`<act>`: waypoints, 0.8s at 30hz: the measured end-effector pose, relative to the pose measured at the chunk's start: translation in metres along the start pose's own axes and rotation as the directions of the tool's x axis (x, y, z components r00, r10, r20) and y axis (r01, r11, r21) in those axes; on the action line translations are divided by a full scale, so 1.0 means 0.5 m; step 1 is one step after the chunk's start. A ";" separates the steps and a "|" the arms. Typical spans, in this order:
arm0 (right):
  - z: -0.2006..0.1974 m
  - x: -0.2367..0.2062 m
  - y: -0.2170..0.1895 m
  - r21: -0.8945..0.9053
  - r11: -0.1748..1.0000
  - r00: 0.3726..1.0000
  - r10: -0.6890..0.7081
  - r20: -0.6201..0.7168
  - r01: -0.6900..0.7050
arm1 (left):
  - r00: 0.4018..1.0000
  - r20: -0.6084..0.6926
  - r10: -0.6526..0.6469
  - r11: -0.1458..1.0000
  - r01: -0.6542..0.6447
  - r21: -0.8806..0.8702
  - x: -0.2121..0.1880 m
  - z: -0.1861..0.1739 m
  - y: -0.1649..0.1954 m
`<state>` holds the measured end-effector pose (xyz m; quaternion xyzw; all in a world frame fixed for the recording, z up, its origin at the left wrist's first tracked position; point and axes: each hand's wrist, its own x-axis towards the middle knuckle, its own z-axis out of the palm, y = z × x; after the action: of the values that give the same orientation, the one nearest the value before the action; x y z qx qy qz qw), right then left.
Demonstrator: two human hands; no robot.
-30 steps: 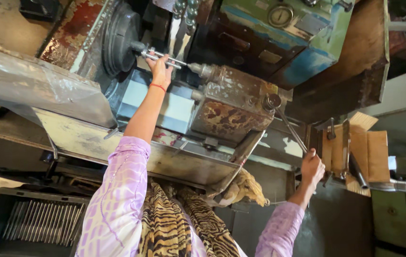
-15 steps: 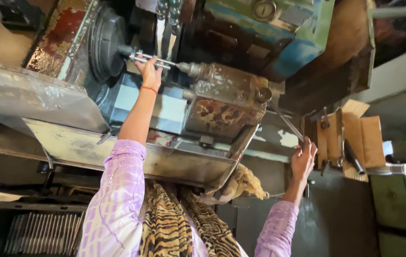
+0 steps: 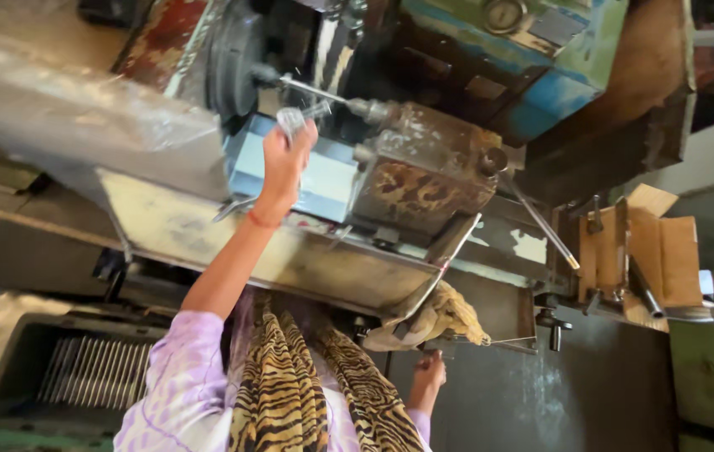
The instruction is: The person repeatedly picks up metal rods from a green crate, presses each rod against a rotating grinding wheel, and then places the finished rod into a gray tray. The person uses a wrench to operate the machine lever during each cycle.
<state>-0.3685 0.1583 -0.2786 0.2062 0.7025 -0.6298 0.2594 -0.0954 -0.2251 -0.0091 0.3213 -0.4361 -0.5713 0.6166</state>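
Observation:
My left hand (image 3: 286,159) is raised in front of the old lathe and is closed on a small shiny metal piece (image 3: 294,120), just below the thin rod (image 3: 323,90) that sticks out of the dark round chuck (image 3: 235,59). My right hand (image 3: 430,377) hangs low, under a dirty yellow rag (image 3: 440,316) draped on the machine's tray edge. Its fingers are curled, and I cannot make out whether they hold anything. Both arms wear pale purple sleeves, with a tiger-striped scarf (image 3: 290,385) between them.
A rusty tool block (image 3: 424,176) sits right of the chuck, with a long lever (image 3: 541,222) slanting down from it. Clear plastic sheet (image 3: 64,109) covers the left side. A cardboard box (image 3: 650,251) with tools stands right, and a grated bin (image 3: 80,368) lies lower left.
My left hand has drawn back from the rod at the chuck, with the metal piece in it. My right hand has left the lever and dropped below the rag.

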 end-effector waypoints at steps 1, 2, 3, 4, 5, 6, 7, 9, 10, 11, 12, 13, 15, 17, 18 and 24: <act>-0.004 -0.008 0.004 0.002 1.000 0.999 0.016 0.039 -0.016 | 0.996 0.020 -0.084 0.993 0.082 0.080 -0.050 -0.030 0.013; -0.006 -0.021 0.010 0.012 1.000 0.997 0.027 0.066 -0.028 | 0.997 0.017 -0.073 0.988 0.070 0.137 -0.094 -0.061 0.024; -0.009 -0.027 0.005 0.014 1.000 0.995 0.023 0.094 -0.024 | 0.998 0.022 -0.063 0.980 0.058 0.190 -0.130 -0.089 0.027; -0.011 -0.035 0.003 0.026 0.999 0.992 0.018 0.123 -0.021 | 0.998 0.027 -0.051 0.969 0.043 0.242 -0.162 -0.123 0.030; -0.015 -0.041 0.001 0.034 0.999 0.988 0.005 0.152 -0.010 | 0.998 -0.009 -0.056 0.964 0.056 0.260 -0.195 -0.158 0.030; -0.018 -0.045 0.001 0.042 0.999 0.982 -0.003 0.187 -0.005 | 0.997 -0.043 -0.063 0.958 0.072 0.278 -0.229 -0.196 0.030; -0.023 -0.050 0.005 0.052 0.999 0.975 -0.017 0.221 0.005 | 0.995 -0.078 -0.068 0.952 0.089 0.294 -0.262 -0.236 0.030; -0.026 -0.062 0.020 0.059 0.998 0.950 -0.038 0.311 0.021 | 0.992 -0.125 -0.018 0.926 0.064 0.372 -0.322 -0.312 0.030; -0.022 -0.073 0.030 0.060 0.998 0.931 -0.044 0.363 0.023 | 0.989 -0.147 0.012 0.910 0.050 0.413 -0.346 -0.350 0.036; -0.014 -0.089 0.042 0.056 0.998 0.904 -0.053 0.424 0.032 | 0.986 -0.105 0.133 0.744 -0.029 0.668 -0.375 -0.390 0.046; -0.001 -0.113 0.059 0.031 0.999 0.865 -0.049 0.500 0.038 | 0.973 -0.035 0.227 0.504 -0.087 0.859 -0.411 -0.427 0.058; 0.018 -0.147 0.076 0.017 0.998 0.815 -0.055 0.576 0.055 | 0.955 0.061 0.289 0.216 -0.127 0.968 -0.442 -0.458 0.069; 0.066 -0.239 0.117 -0.154 0.971 0.670 -0.007 0.742 0.181 | 0.976 -0.007 0.218 0.172 -0.032 0.985 -0.492 -0.504 0.086; 0.130 -0.362 0.165 -0.376 0.878 0.540 0.170 0.825 0.298 | 0.974 -0.118 0.192 0.330 0.050 0.943 -0.539 -0.541 0.096; 0.160 -0.431 0.184 -0.384 0.832 0.441 0.193 0.876 0.400 | 0.962 -0.191 0.193 0.500 0.072 0.863 -0.557 -0.550 0.094; 0.229 -0.773 0.260 -0.119 0.918 -0.225 0.216 0.950 0.378 | 0.895 -0.443 0.062 0.930 0.110 0.351 -0.645 -0.585 0.059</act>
<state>0.0251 0.0749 -0.1468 -0.4662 0.3479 -0.4180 0.6978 0.1926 0.0667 -0.1588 0.5586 -0.3779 -0.3983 0.6216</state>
